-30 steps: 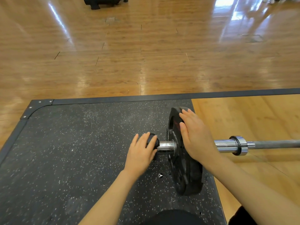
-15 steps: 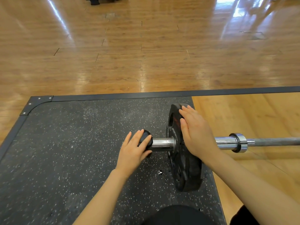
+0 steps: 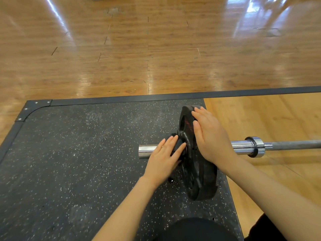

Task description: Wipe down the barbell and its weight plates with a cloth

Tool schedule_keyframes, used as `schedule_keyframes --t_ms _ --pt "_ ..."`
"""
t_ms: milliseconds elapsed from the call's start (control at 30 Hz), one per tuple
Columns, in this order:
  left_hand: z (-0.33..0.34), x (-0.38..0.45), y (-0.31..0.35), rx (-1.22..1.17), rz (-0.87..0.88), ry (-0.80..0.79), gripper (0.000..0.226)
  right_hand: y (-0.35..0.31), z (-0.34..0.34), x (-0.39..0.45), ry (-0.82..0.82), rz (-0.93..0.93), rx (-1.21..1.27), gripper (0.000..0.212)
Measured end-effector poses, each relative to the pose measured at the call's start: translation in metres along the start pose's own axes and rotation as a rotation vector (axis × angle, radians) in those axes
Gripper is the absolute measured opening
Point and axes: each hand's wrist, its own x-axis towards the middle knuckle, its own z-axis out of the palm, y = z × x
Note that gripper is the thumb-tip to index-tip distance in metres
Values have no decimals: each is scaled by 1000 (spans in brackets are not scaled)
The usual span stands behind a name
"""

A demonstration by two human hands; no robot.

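A barbell lies across the platform, its chrome sleeve (image 3: 145,151) pointing left and its grey shaft (image 3: 295,145) running off to the right. One black weight plate (image 3: 203,180) stands upright on the sleeve. My left hand (image 3: 161,162) holds a black cloth (image 3: 175,146) wrapped over the sleeve, right against the plate's hub; its thumb is hidden. My right hand (image 3: 210,136) lies flat with straight fingers on the plate's top rim and right face.
The plate stands on a black speckled rubber mat (image 3: 78,162) with a dark metal border (image 3: 243,93). A light wooden inlay (image 3: 269,119) lies under the shaft. Glossy wooden floor (image 3: 156,49) stretches beyond. My dark-clothed knee (image 3: 191,230) is at the bottom.
My left hand has slid the cloth rightward from the sleeve's end to the plate hub, baring the chrome tip. My right hand has stayed on the plate.
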Motion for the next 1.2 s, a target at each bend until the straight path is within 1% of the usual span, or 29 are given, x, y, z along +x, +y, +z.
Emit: schedule_keyframes --t_ms 67,200,333,433,500,600,733,833,1067,1200 --pt "-4 -5 -12 18 38 26 51 -1 0 0 -2 -1 -3 38" --pt "-15 -15 -41 1 23 54 59 -2 0 0 -4 -2 -8 37" --pt "-17 -11 -38 -2 -58 -26 77 -3 1 3 0 11 -11 38" --pt "-12 -1 -29 60 -112 -113 82 -4 3 5 18 29 -16 37" --pt "-9 6 -23 85 -124 -135 81 -3 3 7 20 35 -18 37" --pt "-1 14 -5 113 -97 -126 76 -3 3 9 28 32 -14 36" --pt "6 9 7 111 -74 -14 57 -1 3 9 28 21 -13 37" --pt "1 0 -6 114 -14 46 53 0 3 8 27 8 -12 37" --pt "-26 -52 -74 163 -55 105 60 -2 3 7 14 8 -10 37" --pt "-28 -54 -82 172 -35 108 58 -3 5 7 24 12 -5 37"
